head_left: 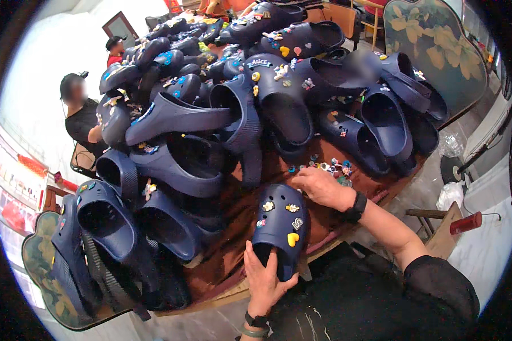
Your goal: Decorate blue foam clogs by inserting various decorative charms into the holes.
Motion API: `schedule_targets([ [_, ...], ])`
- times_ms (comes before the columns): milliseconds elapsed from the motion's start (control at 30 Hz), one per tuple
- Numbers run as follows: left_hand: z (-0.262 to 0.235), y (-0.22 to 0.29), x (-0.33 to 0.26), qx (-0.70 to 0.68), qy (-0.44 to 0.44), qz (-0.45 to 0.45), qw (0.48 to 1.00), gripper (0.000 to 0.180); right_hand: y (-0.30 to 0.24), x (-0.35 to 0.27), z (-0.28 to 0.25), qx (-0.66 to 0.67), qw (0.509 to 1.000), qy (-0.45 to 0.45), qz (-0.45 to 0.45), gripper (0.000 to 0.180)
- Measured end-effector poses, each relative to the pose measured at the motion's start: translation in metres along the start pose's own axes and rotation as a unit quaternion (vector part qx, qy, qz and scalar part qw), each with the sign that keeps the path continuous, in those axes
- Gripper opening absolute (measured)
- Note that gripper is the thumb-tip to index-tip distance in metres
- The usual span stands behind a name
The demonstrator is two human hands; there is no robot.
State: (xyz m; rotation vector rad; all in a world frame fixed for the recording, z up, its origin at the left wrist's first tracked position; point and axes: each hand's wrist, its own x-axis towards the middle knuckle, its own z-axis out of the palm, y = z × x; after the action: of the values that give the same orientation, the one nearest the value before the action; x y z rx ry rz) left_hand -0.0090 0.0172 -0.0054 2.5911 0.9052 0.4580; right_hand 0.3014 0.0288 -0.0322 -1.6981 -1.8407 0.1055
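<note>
A navy clog [280,227] with several small coloured charms on its top lies at the near edge of the brown table [233,250]. My left hand [263,277] grips its heel opening from below. My right hand [320,186] reaches past the clog's toe to a little heap of loose charms [331,167], fingers curled down onto them; whether a charm is pinched I cannot tell.
A big pile of navy clogs [210,108] covers the table's left and far side, many with charms. Two people sit at the far left [81,116]. Floral boards [438,40] lean at the back right and front left. A red-handled tool [465,223] lies right.
</note>
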Motion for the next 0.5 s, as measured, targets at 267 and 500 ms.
schedule_targets([
  [267, 0.017, -0.003, -0.028, 0.002, 0.001, 0.0, 1.0, 0.085, 0.012, 0.003, 0.032, -0.127, 0.991, -0.008, -0.041, 0.047],
  [500, 0.01, -0.004, -0.013, -0.009, 0.011, 0.012, 1.0, 0.083, 0.046, 0.006, 0.041, -0.046, 0.999, 0.013, -0.008, 0.028],
])
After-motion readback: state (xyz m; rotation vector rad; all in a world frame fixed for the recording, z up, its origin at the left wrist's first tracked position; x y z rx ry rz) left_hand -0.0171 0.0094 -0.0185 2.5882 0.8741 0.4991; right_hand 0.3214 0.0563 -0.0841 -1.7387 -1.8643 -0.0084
